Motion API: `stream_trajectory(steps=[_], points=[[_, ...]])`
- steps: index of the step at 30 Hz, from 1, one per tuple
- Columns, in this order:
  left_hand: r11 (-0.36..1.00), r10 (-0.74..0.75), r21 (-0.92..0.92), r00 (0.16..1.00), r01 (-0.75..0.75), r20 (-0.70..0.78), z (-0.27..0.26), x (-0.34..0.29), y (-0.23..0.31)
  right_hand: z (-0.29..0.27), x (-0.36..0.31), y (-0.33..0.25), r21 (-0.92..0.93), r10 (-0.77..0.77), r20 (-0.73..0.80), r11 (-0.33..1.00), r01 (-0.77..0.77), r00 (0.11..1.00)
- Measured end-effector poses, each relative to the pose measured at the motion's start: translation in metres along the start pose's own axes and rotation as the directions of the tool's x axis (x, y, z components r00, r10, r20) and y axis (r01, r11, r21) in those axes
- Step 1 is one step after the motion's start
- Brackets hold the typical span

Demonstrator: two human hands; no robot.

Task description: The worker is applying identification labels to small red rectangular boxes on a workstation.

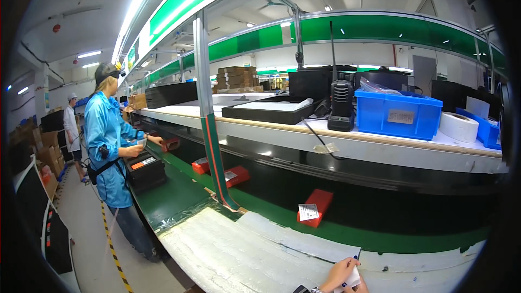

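The hands (337,274) partly hide a white item (354,278), and the lower edge crops the right hand (361,287).

Red rectangular boxes (323,203), five to nine o'clock: four visible
Bright blue plastic bins (399,128), three o'clock: two
White round roll (458,129), three o'clock: one
Black handheld radio with antenna (342,103), two o'clock: one
Standing co-workers (105,125), nine o'clock: two
Wearer's bare hands (338,274), five o'clock: two
Small white item (353,280), between these hands: one
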State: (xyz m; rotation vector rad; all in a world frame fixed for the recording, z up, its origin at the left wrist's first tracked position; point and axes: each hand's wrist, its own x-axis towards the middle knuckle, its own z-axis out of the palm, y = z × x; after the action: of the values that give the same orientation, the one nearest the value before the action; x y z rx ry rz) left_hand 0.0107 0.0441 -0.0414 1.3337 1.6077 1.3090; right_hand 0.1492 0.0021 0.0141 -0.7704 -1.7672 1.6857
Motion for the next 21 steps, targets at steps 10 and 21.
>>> stream_trajectory(steps=[10, 21], points=[[0.989, 0.018, -0.146, 0.992, 0.0, 0.125, 0.003, -0.004, 0.016, -0.011, 0.005, 0.032, -0.068, -0.205, -0.352, 0.979, 0.193, 0.913], [0.826, -0.067, -0.529, 0.966, 0.195, 0.25, 0.043, 0.002, -0.014, -0.017, 0.007, 0.046, -0.015, -0.23, -0.626, 0.959, 0.283, 0.745]])
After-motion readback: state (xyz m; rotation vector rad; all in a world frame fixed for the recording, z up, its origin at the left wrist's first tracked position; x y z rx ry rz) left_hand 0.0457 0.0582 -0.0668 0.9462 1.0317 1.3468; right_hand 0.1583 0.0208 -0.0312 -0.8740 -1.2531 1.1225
